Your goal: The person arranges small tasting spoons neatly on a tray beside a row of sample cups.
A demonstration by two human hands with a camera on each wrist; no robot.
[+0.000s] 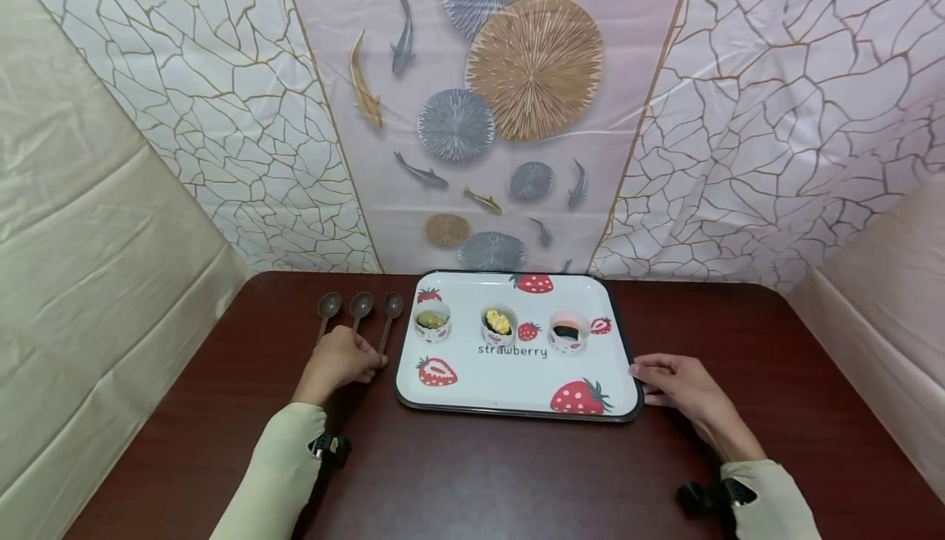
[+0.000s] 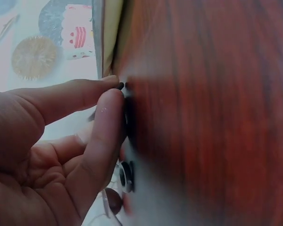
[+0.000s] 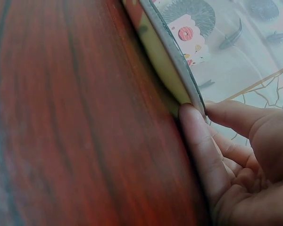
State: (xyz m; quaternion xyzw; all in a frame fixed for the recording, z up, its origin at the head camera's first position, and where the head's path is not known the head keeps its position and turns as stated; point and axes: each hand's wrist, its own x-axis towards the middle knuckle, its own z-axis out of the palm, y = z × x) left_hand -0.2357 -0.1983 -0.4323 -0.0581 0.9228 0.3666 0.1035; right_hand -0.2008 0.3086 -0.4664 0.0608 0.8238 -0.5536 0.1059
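Note:
In the head view three dark spoons lie in a row left of the tray, bowls toward the wall: a left spoon (image 1: 329, 304), a middle spoon (image 1: 362, 304) and a right spoon (image 1: 393, 304). My left hand (image 1: 337, 363) pinches the handle end of the right spoon between thumb and finger and covers the lower handles of the other two. The white strawberry tray (image 1: 480, 386) has a dark rim. At its right edge, near the front corner, my right hand (image 1: 682, 386) grips the rim, fingertip below and thumb above in the right wrist view.
Three small paper cups stand on the tray: a left cup (image 1: 432, 333) with something green, a middle cup (image 1: 499, 340) with yellow pieces, a right cup (image 1: 567, 346) with something dark. A patterned cloth wall (image 1: 458, 195) rises behind the brown table (image 1: 472, 482).

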